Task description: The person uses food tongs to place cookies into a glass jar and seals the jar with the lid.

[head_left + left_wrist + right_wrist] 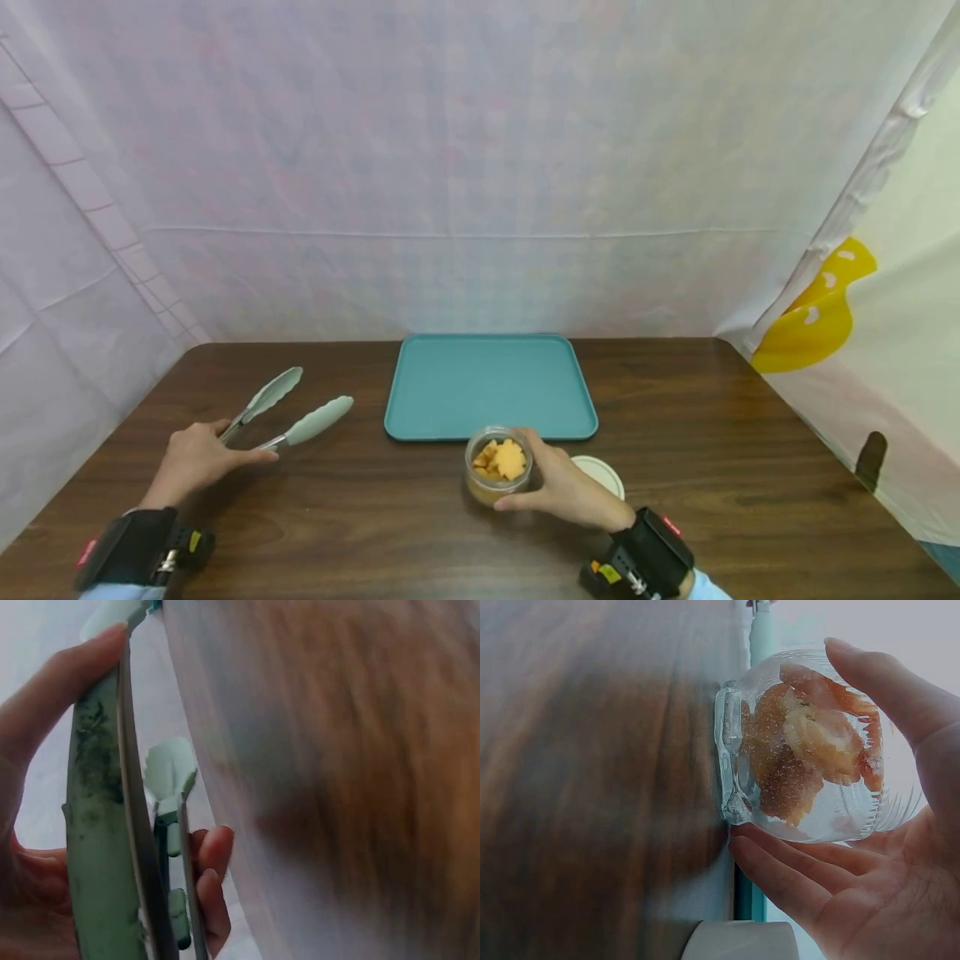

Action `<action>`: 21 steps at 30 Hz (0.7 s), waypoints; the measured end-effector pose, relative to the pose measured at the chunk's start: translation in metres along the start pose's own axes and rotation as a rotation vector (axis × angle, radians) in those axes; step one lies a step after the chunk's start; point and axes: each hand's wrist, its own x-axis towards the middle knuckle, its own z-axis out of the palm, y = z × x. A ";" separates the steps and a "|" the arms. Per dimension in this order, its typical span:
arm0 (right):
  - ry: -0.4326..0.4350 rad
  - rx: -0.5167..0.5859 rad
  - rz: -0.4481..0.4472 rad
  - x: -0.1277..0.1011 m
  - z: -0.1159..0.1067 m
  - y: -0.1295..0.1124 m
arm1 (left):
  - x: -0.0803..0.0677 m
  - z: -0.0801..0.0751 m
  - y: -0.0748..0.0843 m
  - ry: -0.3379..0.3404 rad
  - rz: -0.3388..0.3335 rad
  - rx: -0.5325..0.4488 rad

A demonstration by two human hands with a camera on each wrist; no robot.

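Observation:
My left hand (197, 459) grips a pair of metal tongs (288, 412) with pale green tips, which point away to the upper right with the arms spread apart. In the left wrist view my thumb and fingers (214, 889) wrap around the tongs' arms (101, 847). My right hand (558, 490) curls round a small open glass jar (498, 467) filled with orange, flower-shaped pieces; it stands on the table just in front of a teal tray (487, 385). The right wrist view shows the jar (810, 757) held between thumb and fingers (787, 874).
A round white lid (602, 472) lies on the dark wooden table (675, 433) just behind my right hand. White fabric sheets wall in the table on the back and sides. A yellow shape (817, 312) shows at the right.

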 end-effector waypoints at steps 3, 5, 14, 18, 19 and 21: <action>0.007 -0.003 -0.006 0.000 0.000 0.000 | 0.002 0.001 0.001 -0.014 0.004 0.007; 0.011 -0.005 -0.008 0.000 0.000 0.000 | 0.003 0.002 0.002 -0.011 0.006 0.009; 0.021 -0.020 -0.015 0.001 0.000 -0.001 | 0.001 0.005 0.010 -0.004 -0.014 -0.024; 0.018 -0.020 -0.014 0.000 0.000 -0.001 | -0.001 0.005 0.014 -0.050 -0.046 -0.021; 0.016 -0.019 -0.012 0.000 0.000 -0.001 | -0.001 0.005 0.015 -0.066 -0.047 -0.018; 0.014 -0.019 -0.010 -0.001 0.000 -0.001 | -0.003 0.005 0.016 -0.088 -0.043 0.000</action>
